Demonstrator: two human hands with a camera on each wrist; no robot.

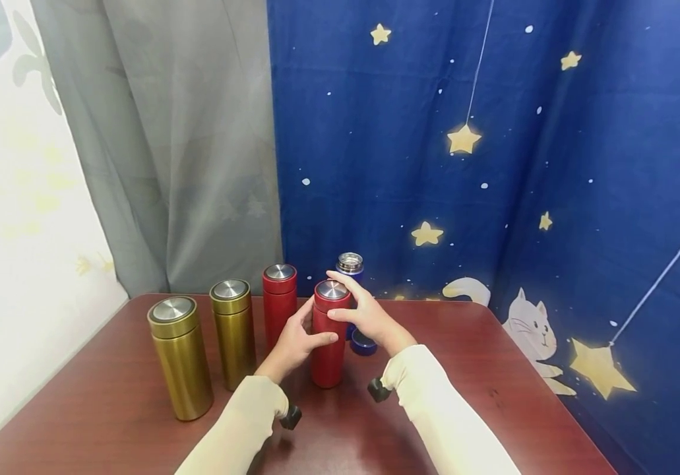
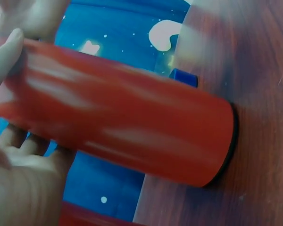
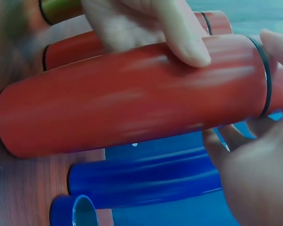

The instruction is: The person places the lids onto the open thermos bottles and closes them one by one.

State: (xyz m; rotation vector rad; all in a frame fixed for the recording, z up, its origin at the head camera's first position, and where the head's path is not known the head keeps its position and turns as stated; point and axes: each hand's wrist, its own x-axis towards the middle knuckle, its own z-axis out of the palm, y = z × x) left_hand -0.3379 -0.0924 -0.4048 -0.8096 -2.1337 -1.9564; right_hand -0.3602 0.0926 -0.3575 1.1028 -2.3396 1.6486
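Observation:
A red thermos bottle with a silver-topped lid stands upright on the table between both hands. My left hand holds its body, thumb across the front and fingers round the far side. Around the lid are the thumb and fingers of my right hand; the lid sits on the bottle. Right behind stands a blue thermos bottle with its steel mouth uncovered, partly hidden by the right hand. Its loose blue lid lies on the table below the right hand; the right wrist view shows this blue lid too.
Left of the held bottle stands another red thermos, lid on. Farther left are two gold thermos bottles, one nearer and one behind, both lidded. The reddish wooden table ends at grey and blue star-patterned curtains.

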